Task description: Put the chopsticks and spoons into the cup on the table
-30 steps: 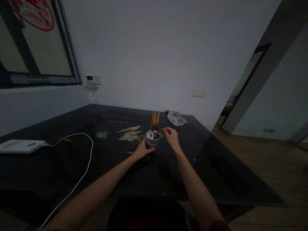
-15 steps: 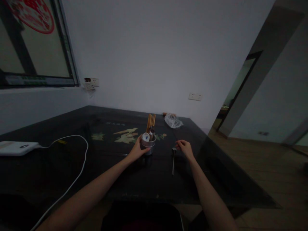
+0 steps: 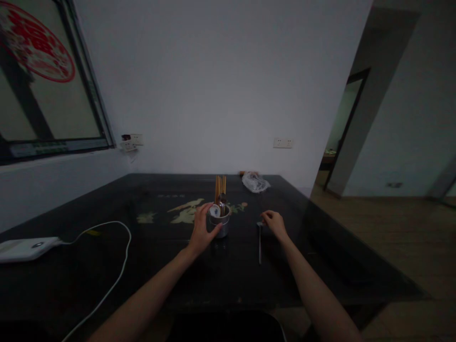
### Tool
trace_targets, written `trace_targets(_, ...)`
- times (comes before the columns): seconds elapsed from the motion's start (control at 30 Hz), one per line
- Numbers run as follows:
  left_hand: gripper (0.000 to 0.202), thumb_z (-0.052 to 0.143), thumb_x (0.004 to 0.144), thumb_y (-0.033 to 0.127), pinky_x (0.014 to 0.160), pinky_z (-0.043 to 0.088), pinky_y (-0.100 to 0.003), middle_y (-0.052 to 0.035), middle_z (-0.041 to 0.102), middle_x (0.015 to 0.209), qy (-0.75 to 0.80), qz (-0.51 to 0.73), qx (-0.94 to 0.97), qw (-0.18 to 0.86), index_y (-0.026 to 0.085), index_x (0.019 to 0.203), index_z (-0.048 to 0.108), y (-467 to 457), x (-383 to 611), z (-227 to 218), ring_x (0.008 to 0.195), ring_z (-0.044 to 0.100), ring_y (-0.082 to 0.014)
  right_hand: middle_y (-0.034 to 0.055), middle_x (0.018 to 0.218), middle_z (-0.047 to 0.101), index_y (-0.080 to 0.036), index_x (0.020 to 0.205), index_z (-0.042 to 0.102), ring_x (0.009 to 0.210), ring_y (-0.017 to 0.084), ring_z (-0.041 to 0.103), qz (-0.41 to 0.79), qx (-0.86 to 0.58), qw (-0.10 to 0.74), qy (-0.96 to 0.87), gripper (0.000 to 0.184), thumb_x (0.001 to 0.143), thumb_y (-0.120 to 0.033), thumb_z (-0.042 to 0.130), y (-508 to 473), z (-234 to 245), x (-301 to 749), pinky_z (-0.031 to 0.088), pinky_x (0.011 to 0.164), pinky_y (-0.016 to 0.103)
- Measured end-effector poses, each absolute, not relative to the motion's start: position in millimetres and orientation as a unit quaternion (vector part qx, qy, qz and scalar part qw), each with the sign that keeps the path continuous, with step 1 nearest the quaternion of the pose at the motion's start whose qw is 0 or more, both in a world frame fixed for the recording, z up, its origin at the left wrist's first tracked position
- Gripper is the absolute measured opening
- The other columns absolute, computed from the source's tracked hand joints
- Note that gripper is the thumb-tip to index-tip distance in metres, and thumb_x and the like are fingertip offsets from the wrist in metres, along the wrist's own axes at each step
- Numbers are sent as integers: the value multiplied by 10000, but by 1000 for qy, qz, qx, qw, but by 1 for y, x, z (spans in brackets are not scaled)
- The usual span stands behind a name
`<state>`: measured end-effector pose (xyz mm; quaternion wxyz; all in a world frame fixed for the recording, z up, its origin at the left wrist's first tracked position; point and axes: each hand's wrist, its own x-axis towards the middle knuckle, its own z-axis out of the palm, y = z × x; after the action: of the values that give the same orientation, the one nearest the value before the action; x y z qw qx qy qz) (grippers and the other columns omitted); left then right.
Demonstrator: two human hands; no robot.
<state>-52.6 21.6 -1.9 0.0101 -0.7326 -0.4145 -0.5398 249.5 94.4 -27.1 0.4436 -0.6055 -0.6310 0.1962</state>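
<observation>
A metal cup (image 3: 221,230) stands on the dark tabletop in front of me. Wooden chopsticks (image 3: 220,186), a white spoon with a blue mark (image 3: 214,211) and shiny metal cutlery (image 3: 222,202) rise out of it. My left hand (image 3: 202,232) curves around the cup's left side, fingers spread near the white spoon and thumb in front; contact is hard to judge. To the right, a metal spoon (image 3: 260,244) lies with its handle toward me. Fingers of my right hand (image 3: 275,224) are pinched together at its bowl end.
A crumpled clear plastic bag (image 3: 255,182) lies at the back of the table (image 3: 228,280) by the wall. On the left, a white device (image 3: 28,249) has a white cable (image 3: 126,251) looping toward me. A dark flat object (image 3: 342,259) lies at right.
The view has tilted up slightly. My left hand's fingers have loosened and spread beside the cup. My right hand stays at the spoon, which keeps its place on the table.
</observation>
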Motion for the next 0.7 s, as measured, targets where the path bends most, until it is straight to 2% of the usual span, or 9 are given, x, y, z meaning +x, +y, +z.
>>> trace_targets(0.13,435,515,860,241,1037,337,-451,-102,482,1265,-383,-507,-770,56,227,1282,411,10,-46,8,1228,421,-236,34,611,675,-171,759,686,569,150,626,190,-617,430,-631,251,762,-293,466,93,-25,249,427,556,220)
trace_targets(0.23,355,461,873,194,989,378,-419,-94,557,1193,-345,-458,-817,62,216,1227,474,0,-37,13,1154,491,-218,33,628,684,-179,754,688,593,148,632,185,-636,410,-627,238,770,-279,474,92,-23,250,421,567,214)
trace_targets(0.4,274,425,882,206,832,454,-298,-44,646,1024,-291,-242,-926,8,224,1125,551,-15,-7,22,933,604,-167,26,646,691,-192,747,692,588,138,625,186,-667,376,-615,222,783,-260,483,91,-22,251,406,559,204)
trace_targets(0.5,223,456,864,249,744,469,-261,-29,647,1001,-328,-156,-931,-25,244,1048,583,-9,19,19,887,621,-174,26,636,692,-200,754,694,587,143,621,180,-680,368,-608,210,784,-260,495,88,-21,250,391,545,208)
trace_targets(0.7,232,451,860,300,732,478,-289,-77,673,947,-481,-142,-860,-89,211,1017,598,39,69,6,874,643,-222,33,613,692,-209,693,695,566,143,610,156,-688,369,-606,182,763,-256,534,83,-18,250,349,506,213)
